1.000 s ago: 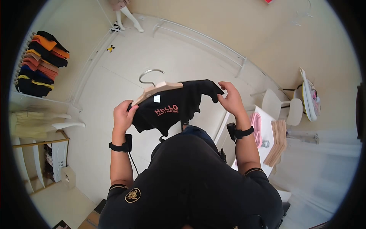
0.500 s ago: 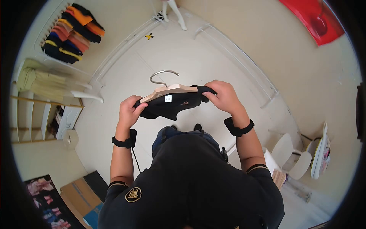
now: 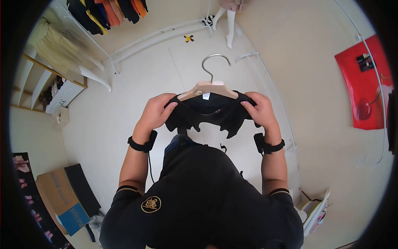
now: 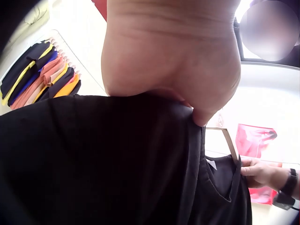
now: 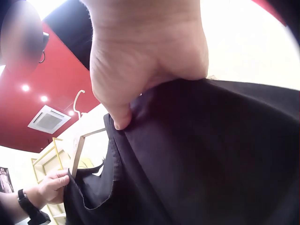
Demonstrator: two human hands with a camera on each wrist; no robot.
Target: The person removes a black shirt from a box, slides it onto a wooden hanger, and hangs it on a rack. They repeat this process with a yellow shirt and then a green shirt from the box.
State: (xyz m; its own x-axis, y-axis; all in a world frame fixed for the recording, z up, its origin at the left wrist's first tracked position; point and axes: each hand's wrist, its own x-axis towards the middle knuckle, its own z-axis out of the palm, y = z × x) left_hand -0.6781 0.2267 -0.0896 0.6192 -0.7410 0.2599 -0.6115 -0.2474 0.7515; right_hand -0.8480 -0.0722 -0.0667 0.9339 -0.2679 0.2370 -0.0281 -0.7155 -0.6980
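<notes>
We are gripping the black shirt (image 3: 211,114) on its wooden hanger (image 3: 208,88), left hand (image 3: 156,112) and right hand (image 3: 259,108) each clamped on a shoulder.

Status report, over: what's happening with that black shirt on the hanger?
Left grip clutching black shirt at one shoulder, right grip at the other. Shirt on wooden hanger, held in mid-air. Nothing in the way.

One black shirt (image 3: 211,114), one wooden hanger (image 3: 209,88), two hands (image 3: 156,111) (image 3: 259,110), one red poster (image 3: 365,83)
</notes>
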